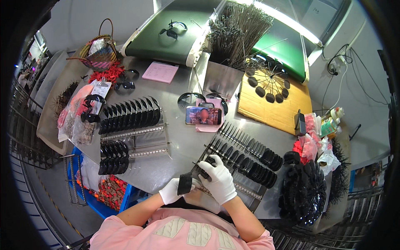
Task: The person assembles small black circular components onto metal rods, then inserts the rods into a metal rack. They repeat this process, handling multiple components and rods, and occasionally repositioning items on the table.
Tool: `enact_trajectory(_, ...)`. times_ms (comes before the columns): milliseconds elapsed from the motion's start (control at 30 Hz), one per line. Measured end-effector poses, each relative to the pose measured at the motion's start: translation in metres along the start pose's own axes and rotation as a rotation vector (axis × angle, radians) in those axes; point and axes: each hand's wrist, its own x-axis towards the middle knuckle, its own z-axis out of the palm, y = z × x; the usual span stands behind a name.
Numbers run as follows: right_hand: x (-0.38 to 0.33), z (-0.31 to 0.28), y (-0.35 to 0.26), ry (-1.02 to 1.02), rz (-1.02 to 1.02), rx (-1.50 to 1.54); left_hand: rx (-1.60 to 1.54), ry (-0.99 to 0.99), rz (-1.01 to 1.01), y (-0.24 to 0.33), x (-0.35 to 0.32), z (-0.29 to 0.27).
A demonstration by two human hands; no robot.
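Stack of black eyewear pieces (184, 184) — pinched in the left hand's (170, 192) grip near the surface's (179, 151) front edge, might scatter should finger pressure slacken — right hand (218, 178) curled at the metal rack (248, 191), its hold unclear.

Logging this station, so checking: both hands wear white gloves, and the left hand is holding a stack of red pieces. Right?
Not quite: the head view shows that the stack of pieces in the left hand is black, not red. The rest stands.
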Motion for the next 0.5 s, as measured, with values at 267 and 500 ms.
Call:
enact_trajectory(267,-0.014,0.006,-0.003,0.061,0.013,0.120,-0.002,-0.036,0.024,-0.009,-0.007,0.005)
enact_trajectory(500,-0.058,-0.001,0.002,0.096,0.034,-0.039,-0.006,-0.053,0.092,-0.008,-0.015,0.010)
